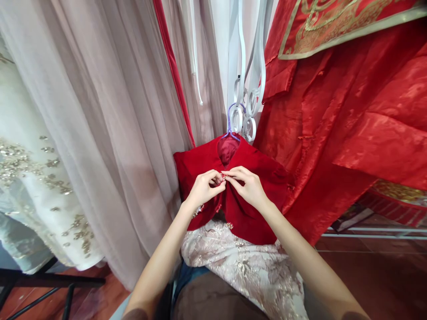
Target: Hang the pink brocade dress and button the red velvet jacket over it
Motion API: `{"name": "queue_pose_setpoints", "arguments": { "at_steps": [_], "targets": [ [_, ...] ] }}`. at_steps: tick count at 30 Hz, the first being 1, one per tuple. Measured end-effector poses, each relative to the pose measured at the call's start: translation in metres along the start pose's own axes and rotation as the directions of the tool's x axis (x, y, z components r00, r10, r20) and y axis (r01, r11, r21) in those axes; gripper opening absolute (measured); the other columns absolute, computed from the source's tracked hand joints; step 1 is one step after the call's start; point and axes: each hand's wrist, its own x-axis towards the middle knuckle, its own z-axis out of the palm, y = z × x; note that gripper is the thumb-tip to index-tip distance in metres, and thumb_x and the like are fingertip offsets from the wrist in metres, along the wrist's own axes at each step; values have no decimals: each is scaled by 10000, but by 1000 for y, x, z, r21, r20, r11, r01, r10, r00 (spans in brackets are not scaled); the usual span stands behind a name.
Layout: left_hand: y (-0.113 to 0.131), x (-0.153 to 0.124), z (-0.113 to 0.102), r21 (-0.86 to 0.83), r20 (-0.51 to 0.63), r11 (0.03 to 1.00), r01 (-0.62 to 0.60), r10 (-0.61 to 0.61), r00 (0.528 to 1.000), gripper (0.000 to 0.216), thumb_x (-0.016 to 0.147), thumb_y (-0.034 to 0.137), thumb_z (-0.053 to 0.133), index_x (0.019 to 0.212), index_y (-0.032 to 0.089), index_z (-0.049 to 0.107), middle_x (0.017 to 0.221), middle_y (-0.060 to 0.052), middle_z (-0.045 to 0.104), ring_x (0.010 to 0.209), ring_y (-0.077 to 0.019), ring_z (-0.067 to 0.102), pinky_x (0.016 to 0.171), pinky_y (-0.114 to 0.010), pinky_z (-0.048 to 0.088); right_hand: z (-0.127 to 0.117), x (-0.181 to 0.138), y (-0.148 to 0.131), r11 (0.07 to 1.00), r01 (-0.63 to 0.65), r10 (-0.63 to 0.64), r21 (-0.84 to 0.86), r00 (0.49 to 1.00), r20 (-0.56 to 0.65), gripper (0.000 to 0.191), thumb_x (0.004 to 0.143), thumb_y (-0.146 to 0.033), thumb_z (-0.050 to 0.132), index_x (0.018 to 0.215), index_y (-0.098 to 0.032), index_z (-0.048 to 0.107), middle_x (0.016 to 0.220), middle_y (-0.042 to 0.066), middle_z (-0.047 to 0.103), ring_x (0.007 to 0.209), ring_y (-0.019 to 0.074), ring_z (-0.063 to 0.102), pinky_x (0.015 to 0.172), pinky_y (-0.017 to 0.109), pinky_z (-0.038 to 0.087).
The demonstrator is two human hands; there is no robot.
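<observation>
A dark red velvet cape [260, 209] hangs from a purple hanger [230, 125] in front of me. Both my hands meet at its front opening, just below the neckline. My left hand [207, 186] pinches a small red-and-white beaded fastening [223, 177] from the left side. From the right, my right hand [246, 183] closes thumb and fingers on the same spot. The fingertips partly cover the fastening. Lower on the front edges sit more small beaded pieces [230, 226]. Pale floral fabric [230, 253] with a metallic sheen spreads beneath the cape's hem.
The hanger hooks onto a white scrolled metal stand [236, 120]. Greyish-pink curtains [133, 133] drop along the left, beside a white gown [40, 178] with gold sequins. Large red garments [320, 124] hang at right, above a white rail [373, 232]. Black metal legs [66, 281] stand at lower left.
</observation>
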Motion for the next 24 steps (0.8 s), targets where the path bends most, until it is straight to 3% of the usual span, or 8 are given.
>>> {"name": "queue_pose_setpoints", "arguments": {
  "at_steps": [10,19,22,24],
  "targets": [
    [-5,4,-8,-14,76,1000,16,-15,997,86,757,192,557,775,171,638,755,-12,643,651,-111,609,647,-222,545,5,-1,7,990,-90,89,109,996,18,242,894,-276,533,1080,-266,688,956,38,635,878,158,632,769,296,581],
    [-1,15,-15,37,224,998,-45,35,974,138,771,205,526,746,185,661,733,-13,658,632,-117,607,596,-209,507,5,-1,14,981,-119,119,155,993,13,230,882,-287,542,1053,-250,691,962,39,631,876,152,629,751,292,594],
    [-3,14,-12,39,179,999,12,-18,984,94,755,203,545,720,185,631,708,-11,649,637,-125,611,583,-211,501,3,0,13,975,-127,121,183,992,45,229,885,-290,533,1058,-242,675,968,41,609,892,152,624,784,307,587],
    [-6,9,-6,6,72,994,106,-106,992,60,755,217,563,745,182,611,724,-15,653,644,-126,617,593,-217,504,7,-5,9,960,-152,149,234,988,32,234,876,-296,542,1084,-233,630,1002,45,588,915,154,623,806,320,579]
  ]
}}
